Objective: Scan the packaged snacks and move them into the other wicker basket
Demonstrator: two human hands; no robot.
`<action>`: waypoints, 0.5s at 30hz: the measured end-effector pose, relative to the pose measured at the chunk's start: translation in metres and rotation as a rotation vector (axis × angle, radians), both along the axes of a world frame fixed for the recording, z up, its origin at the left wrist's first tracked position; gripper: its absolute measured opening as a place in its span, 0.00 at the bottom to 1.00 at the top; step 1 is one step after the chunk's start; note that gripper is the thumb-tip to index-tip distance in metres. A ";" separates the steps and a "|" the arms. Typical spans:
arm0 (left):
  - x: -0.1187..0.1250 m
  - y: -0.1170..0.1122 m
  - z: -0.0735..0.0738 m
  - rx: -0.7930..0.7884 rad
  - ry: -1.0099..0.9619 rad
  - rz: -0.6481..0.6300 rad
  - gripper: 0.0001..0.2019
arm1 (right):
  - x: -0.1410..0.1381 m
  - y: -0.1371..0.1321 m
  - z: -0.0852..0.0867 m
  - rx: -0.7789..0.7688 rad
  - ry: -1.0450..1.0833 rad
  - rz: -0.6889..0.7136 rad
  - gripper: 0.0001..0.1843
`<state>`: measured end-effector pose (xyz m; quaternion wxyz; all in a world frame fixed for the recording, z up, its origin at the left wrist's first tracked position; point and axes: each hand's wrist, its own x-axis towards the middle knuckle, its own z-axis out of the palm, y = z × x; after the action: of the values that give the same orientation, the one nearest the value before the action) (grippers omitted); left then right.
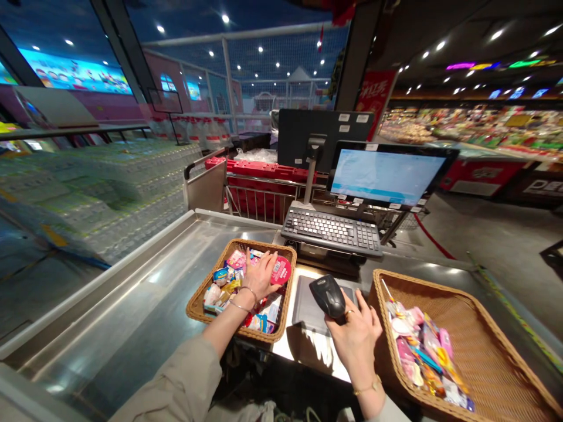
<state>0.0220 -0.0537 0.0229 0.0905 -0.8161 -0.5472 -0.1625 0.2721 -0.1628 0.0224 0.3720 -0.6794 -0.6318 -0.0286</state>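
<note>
My left hand [259, 278] is inside the left wicker basket [192, 299], palm down over a pile of small packaged snacks [226, 287]. Its fingers are stretched out and apart, and the thumb and forefinger lie against a round pink package [281, 269]; I cannot tell whether they grip it. A black handheld barcode scanner [328, 295] is in my right hand [356, 334], its head turned up and to the left over a grey flat plate [305, 305] in the lit counter. The right hand's fingers wrap around the scanner's handle, which is mostly hidden.
To the right stands a larger wicker basket [479, 328] with several colourful packets [424, 351] in it. Behind the plate are a keyboard [332, 228] and a lit monitor [387, 176]. A metal counter [145, 310] with a raised edge stretches left; a trolley [204, 181] stands beyond.
</note>
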 end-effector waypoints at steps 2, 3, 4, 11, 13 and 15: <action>0.005 0.000 0.002 0.013 -0.012 -0.019 0.41 | 0.000 0.000 0.001 -0.005 -0.006 0.007 0.15; 0.007 0.000 0.002 0.019 -0.016 -0.032 0.41 | 0.000 0.000 0.002 -0.005 -0.010 0.012 0.14; 0.008 0.000 0.003 0.026 -0.018 -0.044 0.41 | 0.000 0.000 0.002 -0.003 -0.012 0.015 0.14; 0.010 -0.001 0.006 0.068 -0.015 -0.064 0.43 | -0.003 0.000 0.009 0.037 -0.023 0.046 0.11; 0.012 -0.002 0.007 0.081 -0.017 -0.061 0.44 | -0.004 0.000 0.010 0.047 -0.023 0.057 0.10; 0.015 -0.002 0.007 0.098 -0.027 -0.064 0.44 | -0.005 0.000 0.011 0.053 -0.024 0.067 0.11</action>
<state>0.0369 -0.0562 0.0304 0.1176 -0.8255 -0.5134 -0.2027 0.2675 -0.1623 0.0339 0.3831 -0.6473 -0.6577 -0.0410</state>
